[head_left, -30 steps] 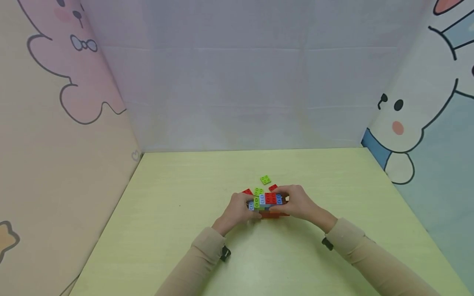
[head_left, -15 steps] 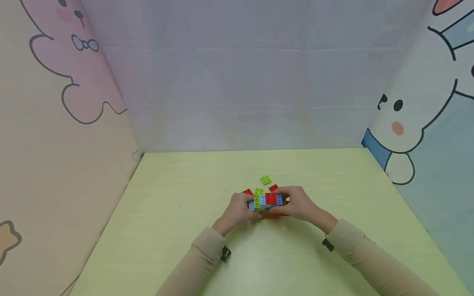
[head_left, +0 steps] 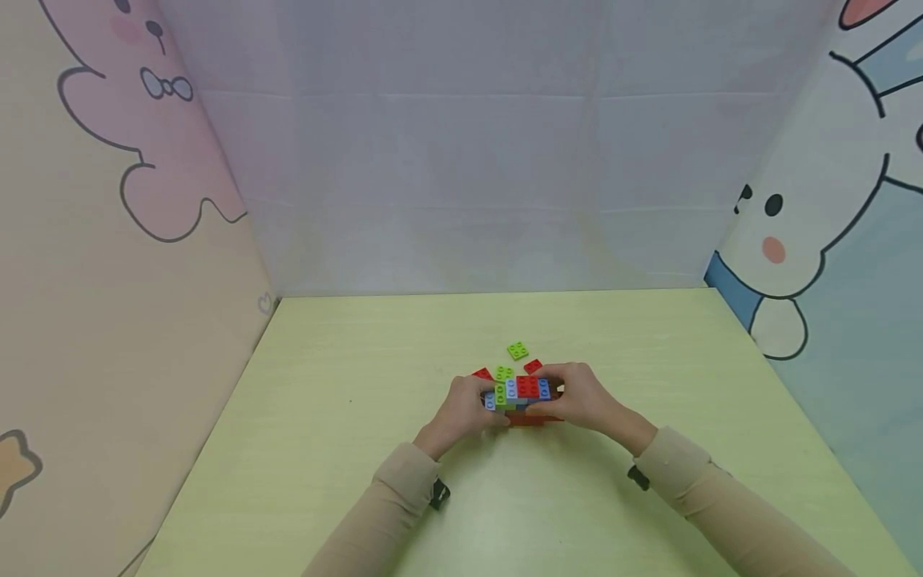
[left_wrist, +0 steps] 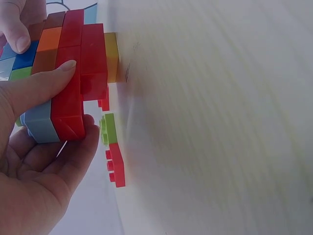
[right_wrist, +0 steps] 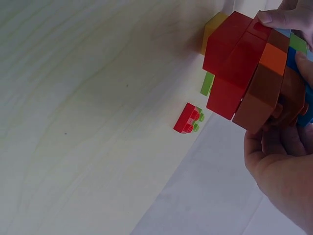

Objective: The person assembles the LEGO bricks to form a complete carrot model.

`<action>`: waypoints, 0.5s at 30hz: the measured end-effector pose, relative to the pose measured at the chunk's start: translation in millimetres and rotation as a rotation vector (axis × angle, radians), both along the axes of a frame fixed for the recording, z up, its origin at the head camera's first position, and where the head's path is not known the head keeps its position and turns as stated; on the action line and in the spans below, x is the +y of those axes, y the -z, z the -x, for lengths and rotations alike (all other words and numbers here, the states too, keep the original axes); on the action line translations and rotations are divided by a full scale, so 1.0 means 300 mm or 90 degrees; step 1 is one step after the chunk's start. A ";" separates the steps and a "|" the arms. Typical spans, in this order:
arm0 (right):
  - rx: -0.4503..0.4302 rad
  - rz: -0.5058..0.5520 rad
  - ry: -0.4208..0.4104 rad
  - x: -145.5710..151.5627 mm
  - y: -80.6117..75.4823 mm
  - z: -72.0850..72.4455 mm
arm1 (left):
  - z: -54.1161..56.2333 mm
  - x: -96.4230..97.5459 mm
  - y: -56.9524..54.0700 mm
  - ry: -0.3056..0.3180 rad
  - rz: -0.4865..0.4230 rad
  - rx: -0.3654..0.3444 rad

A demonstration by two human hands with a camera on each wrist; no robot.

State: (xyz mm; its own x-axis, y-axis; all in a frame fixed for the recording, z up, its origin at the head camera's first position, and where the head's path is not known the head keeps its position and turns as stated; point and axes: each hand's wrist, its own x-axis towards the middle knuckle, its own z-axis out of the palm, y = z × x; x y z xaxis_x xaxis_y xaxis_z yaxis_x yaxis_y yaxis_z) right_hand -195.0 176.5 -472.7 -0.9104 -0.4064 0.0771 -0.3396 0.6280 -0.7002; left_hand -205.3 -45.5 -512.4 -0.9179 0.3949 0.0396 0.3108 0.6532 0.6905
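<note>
A stack of building bricks (head_left: 528, 388) stands on the table between my two hands in the head view. Its upper bricks are red, blue, light blue and green; in the left wrist view, red, orange and brown layers (left_wrist: 68, 34) sit above a yellow brick (left_wrist: 112, 58) at the tabletop. My left hand (head_left: 465, 406) grips the left end, thumb along the near side and fingers behind. On the opposite end my right hand (head_left: 584, 397) holds on, its thumb against a blue brick (right_wrist: 292, 58) in the right wrist view. Its other fingers curl round the back, partly hidden.
Behind the stack lie loose bricks: a green brick (head_left: 517, 350) farthest back, another green brick (head_left: 504, 373) nearer, a red brick (head_left: 532, 366) on the right and a red brick (head_left: 482, 373) on the left. The pale table (head_left: 346, 449) meets a curtain at its back edge.
</note>
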 end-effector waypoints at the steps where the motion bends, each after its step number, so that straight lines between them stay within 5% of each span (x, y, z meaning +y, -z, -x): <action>1: -0.001 0.004 -0.001 0.001 0.002 0.000 | 0.000 -0.001 0.000 0.001 -0.001 0.002; 15: -0.035 0.054 -0.027 0.045 0.052 0.011 | 0.000 0.000 0.000 -0.001 -0.001 -0.002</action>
State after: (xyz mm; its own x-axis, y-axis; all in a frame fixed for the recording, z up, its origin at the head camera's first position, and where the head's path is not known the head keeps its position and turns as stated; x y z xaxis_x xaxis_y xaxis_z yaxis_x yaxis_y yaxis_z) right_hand -198.5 190.0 -488.2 -0.8962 -0.4390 0.0639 -0.3248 0.5511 -0.7686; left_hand -205.3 -45.5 -512.3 -0.9189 0.3928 0.0374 0.3074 0.6532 0.6920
